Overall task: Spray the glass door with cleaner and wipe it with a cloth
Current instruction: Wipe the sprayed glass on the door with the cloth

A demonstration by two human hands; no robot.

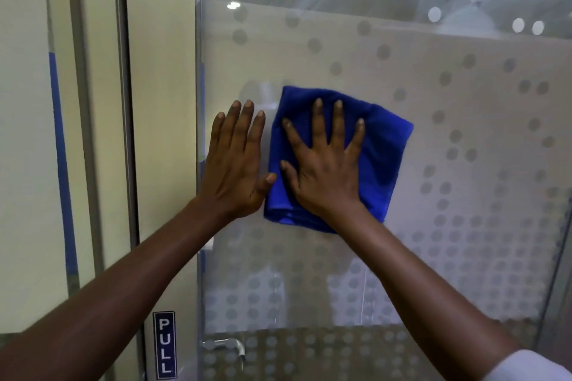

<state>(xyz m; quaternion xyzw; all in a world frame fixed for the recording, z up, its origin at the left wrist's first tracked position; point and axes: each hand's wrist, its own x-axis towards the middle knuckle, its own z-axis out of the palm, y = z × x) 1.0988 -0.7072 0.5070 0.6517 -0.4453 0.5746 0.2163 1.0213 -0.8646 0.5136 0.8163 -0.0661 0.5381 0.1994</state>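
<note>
The glass door (448, 164) fills the right of the head view, with a frosted band of grey dots. A folded blue cloth (383, 145) lies flat against the glass at mid height. My right hand (325, 173) presses on the cloth with fingers spread. My left hand (236, 161) rests flat on the glass just left of the cloth, fingers together and thumb touching the cloth's edge. No spray bottle is in view.
The door's left edge (199, 133) meets a cream panel with a blue PULL sign (164, 345) low down. A metal handle (226, 345) sits at the bottom of the glass. Vertical frames and a blue stripe (62, 164) stand further left.
</note>
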